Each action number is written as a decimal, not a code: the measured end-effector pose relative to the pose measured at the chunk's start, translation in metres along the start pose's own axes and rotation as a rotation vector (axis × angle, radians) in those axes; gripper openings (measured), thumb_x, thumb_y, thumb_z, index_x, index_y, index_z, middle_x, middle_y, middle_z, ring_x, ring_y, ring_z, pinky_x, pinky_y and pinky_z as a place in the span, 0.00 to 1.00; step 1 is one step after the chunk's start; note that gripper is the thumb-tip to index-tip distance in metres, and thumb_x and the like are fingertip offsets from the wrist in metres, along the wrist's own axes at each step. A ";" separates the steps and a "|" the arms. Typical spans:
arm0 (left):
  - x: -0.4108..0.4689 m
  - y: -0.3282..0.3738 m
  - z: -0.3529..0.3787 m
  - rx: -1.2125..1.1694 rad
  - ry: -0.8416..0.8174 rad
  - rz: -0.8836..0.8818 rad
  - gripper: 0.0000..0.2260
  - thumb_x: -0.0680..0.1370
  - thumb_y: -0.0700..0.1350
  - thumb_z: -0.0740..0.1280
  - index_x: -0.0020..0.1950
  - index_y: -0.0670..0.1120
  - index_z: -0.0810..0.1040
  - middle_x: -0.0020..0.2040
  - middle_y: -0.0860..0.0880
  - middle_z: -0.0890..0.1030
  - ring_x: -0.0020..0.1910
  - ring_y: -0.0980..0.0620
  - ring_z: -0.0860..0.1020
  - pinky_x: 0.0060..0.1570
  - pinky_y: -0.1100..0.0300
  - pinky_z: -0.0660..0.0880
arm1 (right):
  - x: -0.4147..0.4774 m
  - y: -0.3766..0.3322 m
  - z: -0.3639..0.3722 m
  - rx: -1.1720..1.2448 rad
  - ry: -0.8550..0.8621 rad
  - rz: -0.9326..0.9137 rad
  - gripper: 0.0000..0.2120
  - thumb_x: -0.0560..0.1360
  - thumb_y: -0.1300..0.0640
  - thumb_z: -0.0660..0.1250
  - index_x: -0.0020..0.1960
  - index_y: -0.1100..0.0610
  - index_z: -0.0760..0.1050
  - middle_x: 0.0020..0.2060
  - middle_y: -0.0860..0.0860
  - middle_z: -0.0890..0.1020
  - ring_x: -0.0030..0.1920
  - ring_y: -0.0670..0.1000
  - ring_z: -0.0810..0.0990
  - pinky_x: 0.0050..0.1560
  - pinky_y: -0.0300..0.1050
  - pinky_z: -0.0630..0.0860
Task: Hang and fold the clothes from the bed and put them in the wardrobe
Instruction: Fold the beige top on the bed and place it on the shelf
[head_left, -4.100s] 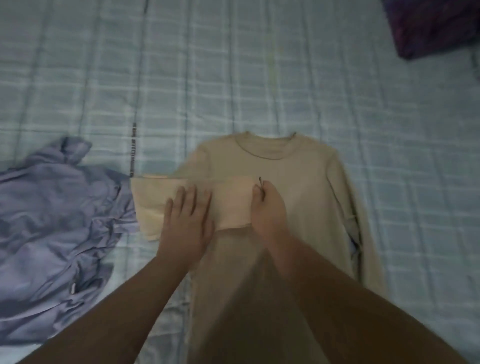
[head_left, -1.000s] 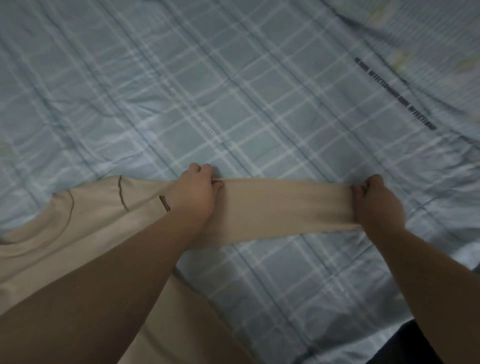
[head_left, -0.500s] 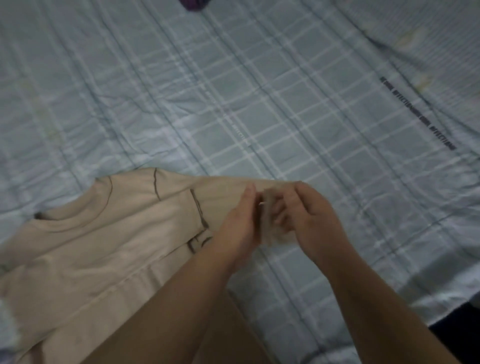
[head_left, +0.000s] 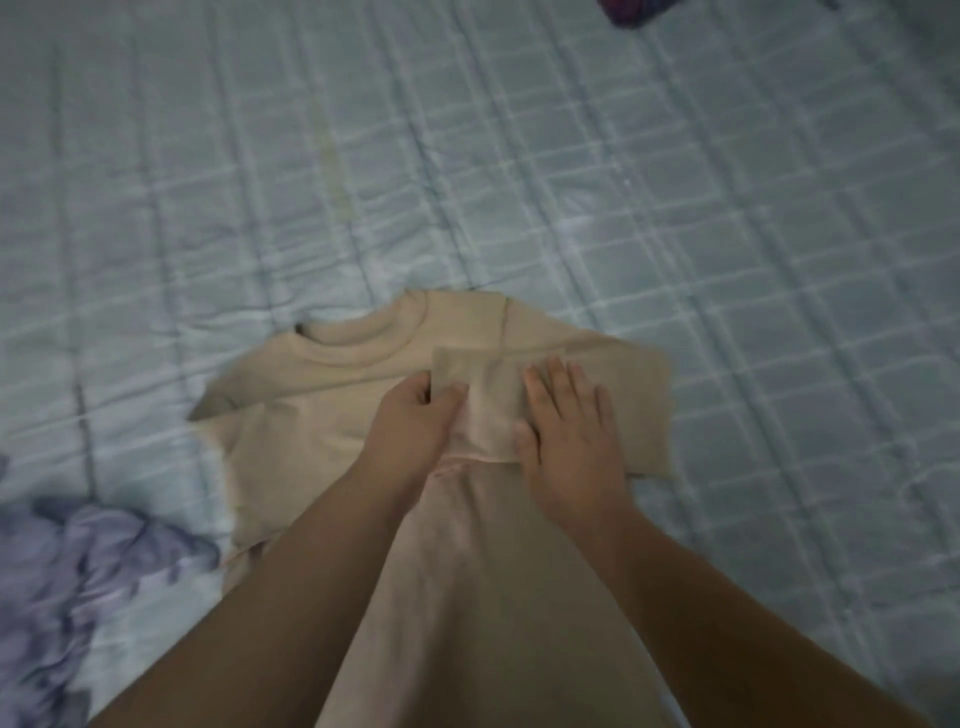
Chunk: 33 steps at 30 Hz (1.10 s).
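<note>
Head view: right hand (head_left: 569, 431) presses flat, fingers spread, on the folded-in sleeve (head_left: 498, 400) across the chest of the beige sweater (head_left: 322, 415). Left hand (head_left: 413, 423) pinches that sleeve's cuff edge just beside it. Sweater lies collar-away on the blue plaid bedsheet (head_left: 675, 208); a crumpled lavender garment (head_left: 67, 571) sits off to the left.
</note>
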<state>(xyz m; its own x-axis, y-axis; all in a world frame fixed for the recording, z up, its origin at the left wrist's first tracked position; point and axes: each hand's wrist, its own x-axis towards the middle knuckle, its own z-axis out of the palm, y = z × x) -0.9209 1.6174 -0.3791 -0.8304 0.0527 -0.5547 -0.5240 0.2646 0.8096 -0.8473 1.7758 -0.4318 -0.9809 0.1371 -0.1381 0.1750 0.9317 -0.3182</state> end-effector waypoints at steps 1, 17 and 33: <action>0.000 -0.004 -0.021 0.001 0.048 -0.009 0.07 0.79 0.43 0.66 0.48 0.42 0.84 0.42 0.45 0.86 0.36 0.54 0.81 0.33 0.62 0.76 | 0.006 -0.017 0.007 -0.012 -0.014 -0.024 0.29 0.79 0.44 0.51 0.78 0.51 0.59 0.77 0.54 0.62 0.78 0.56 0.56 0.75 0.61 0.54; 0.016 -0.120 -0.239 0.230 0.491 -0.164 0.09 0.74 0.50 0.70 0.37 0.47 0.75 0.33 0.52 0.78 0.33 0.50 0.77 0.27 0.61 0.69 | 0.021 -0.182 0.077 -0.240 -0.185 -0.247 0.29 0.79 0.44 0.50 0.79 0.50 0.57 0.78 0.53 0.61 0.78 0.57 0.57 0.74 0.66 0.54; -0.059 -0.169 -0.220 0.114 0.377 -0.143 0.17 0.74 0.42 0.74 0.59 0.45 0.73 0.43 0.51 0.79 0.40 0.53 0.80 0.40 0.67 0.75 | -0.044 -0.121 0.069 -0.110 -0.108 -0.271 0.29 0.77 0.49 0.54 0.77 0.58 0.62 0.75 0.58 0.66 0.74 0.61 0.64 0.72 0.61 0.59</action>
<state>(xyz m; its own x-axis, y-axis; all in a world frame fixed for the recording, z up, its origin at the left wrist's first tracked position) -0.8248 1.3574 -0.4405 -0.7730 -0.3426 -0.5339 -0.6324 0.3495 0.6914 -0.8195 1.6338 -0.4522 -0.9748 -0.1525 -0.1625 -0.1079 0.9610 -0.2547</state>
